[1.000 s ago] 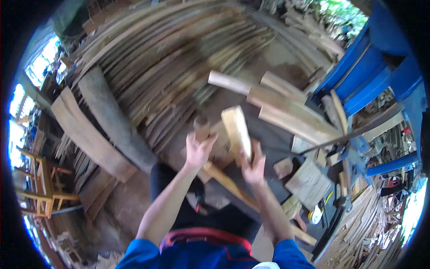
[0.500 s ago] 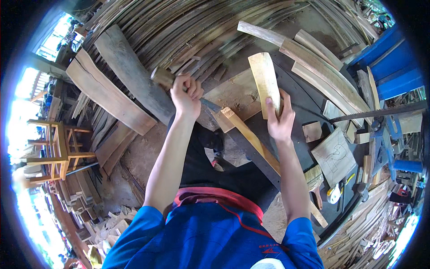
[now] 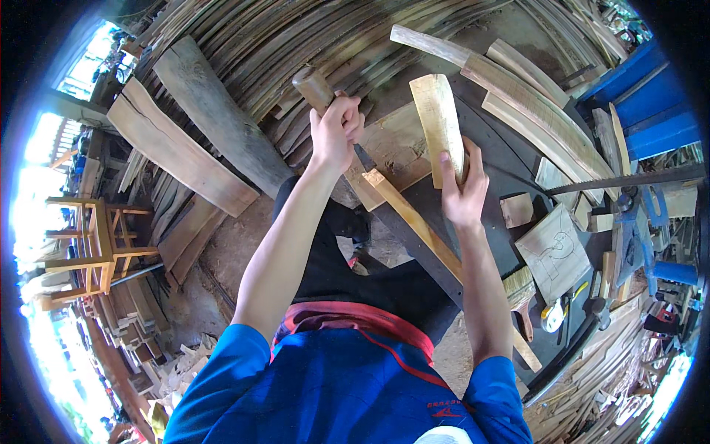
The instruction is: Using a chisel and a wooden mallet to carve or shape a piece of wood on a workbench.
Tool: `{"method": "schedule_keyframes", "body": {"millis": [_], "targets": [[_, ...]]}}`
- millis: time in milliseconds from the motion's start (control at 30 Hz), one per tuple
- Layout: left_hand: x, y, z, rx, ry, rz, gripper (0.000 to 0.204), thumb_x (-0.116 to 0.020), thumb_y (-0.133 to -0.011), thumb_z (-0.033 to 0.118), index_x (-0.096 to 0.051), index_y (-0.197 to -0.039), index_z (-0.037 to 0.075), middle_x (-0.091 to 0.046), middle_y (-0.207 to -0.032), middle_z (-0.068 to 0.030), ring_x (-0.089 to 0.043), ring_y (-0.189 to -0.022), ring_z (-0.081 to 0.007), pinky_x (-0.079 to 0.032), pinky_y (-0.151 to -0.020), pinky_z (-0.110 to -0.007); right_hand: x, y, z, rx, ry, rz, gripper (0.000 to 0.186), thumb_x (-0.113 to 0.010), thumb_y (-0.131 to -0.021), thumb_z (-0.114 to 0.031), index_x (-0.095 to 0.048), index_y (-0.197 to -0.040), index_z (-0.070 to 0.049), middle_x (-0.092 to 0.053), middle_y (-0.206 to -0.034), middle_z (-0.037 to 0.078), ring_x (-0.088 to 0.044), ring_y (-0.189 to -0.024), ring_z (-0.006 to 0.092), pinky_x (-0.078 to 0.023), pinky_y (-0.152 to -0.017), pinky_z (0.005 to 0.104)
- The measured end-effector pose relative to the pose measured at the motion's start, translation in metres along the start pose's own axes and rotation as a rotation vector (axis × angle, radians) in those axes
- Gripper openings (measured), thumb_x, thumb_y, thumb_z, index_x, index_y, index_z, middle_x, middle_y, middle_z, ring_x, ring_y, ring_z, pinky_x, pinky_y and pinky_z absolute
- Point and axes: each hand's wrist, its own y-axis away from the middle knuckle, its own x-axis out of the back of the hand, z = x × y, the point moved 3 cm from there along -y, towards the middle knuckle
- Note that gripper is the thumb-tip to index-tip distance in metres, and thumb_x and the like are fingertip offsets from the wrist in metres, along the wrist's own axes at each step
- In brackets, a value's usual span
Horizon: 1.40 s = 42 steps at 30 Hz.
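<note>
My left hand (image 3: pixel 336 129) grips a wooden-handled chisel (image 3: pixel 314 89) slanting down to the right, its steel blade at the notched end of a yellowish wood strip (image 3: pixel 418 226). That strip lies along the near edge of a dark workbench (image 3: pixel 494 251). My right hand (image 3: pixel 464 191) is closed around the lower part of a pale wood block (image 3: pixel 433 111), held raised to the right of the chisel. Behind the strip's notched end is a flat board (image 3: pixel 399 137).
Long planks (image 3: pixel 518 111) lie at the back right, beside a saw blade (image 3: pixel 629 180) and blue machine (image 3: pixel 658 89). A marked board (image 3: pixel 551 255), tape measure (image 3: pixel 553 317) and brush (image 3: pixel 521 292) rest on the bench. Wooden stools (image 3: pixel 96 244) and leaning slabs (image 3: pixel 177 148) are left.
The view has shifted since the earliest frame. Since half a second ago, my left hand and chisel have moved right; the block in my right hand sits slightly higher in view.
</note>
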Motion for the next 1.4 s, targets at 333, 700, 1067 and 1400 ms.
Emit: {"method": "schedule_keyframes", "body": {"millis": [333,700,1067,1400], "targets": [[-0.002,0.0,-0.006,-0.013,-0.071,-0.04,0.032,-0.057,-0.082,0.005,-0.035,-0.059,0.01,-0.029,-0.049,0.0033,-0.024,-0.039,-0.0077,-0.014,-0.041,-0.027,0.0,0.0,0.002,-0.035,-0.007,-0.021,0.043,-0.06,-0.091,-0.027,-0.05,-0.121,0.002,-0.067,-0.08,0.022,-0.07,-0.071,0.0295,-0.054,-0.063,0.0356],[-0.004,-0.001,-0.006,-0.003,-0.071,-0.005,0.033,-0.058,-0.082,0.008,-0.035,-0.059,0.01,-0.029,-0.049,0.0032,-0.025,-0.04,-0.0078,-0.015,-0.042,-0.026,-0.001,0.0,-0.002,-0.033,-0.019,-0.025,0.042,-0.06,-0.091,-0.027,-0.05,-0.12,0.002,-0.067,-0.076,0.021,-0.07,-0.068,0.0274,-0.053,-0.06,0.0354],[0.001,0.003,-0.004,-0.047,-0.025,0.022,0.033,-0.056,-0.084,0.008,-0.032,-0.061,0.01,-0.029,-0.049,0.0021,-0.024,-0.04,-0.0084,-0.014,-0.041,-0.027,-0.002,0.0,0.002,0.003,-0.011,-0.014,0.041,-0.06,-0.092,-0.028,-0.051,-0.119,0.002,-0.067,-0.072,0.019,-0.07,-0.065,0.0267,-0.053,-0.058,0.0346],[-0.013,-0.006,-0.008,0.086,-0.156,-0.112,0.035,-0.054,-0.085,0.011,-0.031,-0.06,0.013,-0.028,-0.05,0.0038,-0.022,-0.044,-0.0083,-0.015,-0.044,-0.027,-0.003,0.001,-0.008,-0.031,-0.037,-0.049,0.04,-0.06,-0.092,-0.026,-0.051,-0.118,0.003,-0.066,-0.069,0.017,-0.069,-0.063,0.0233,-0.052,-0.056,0.0326]]}}
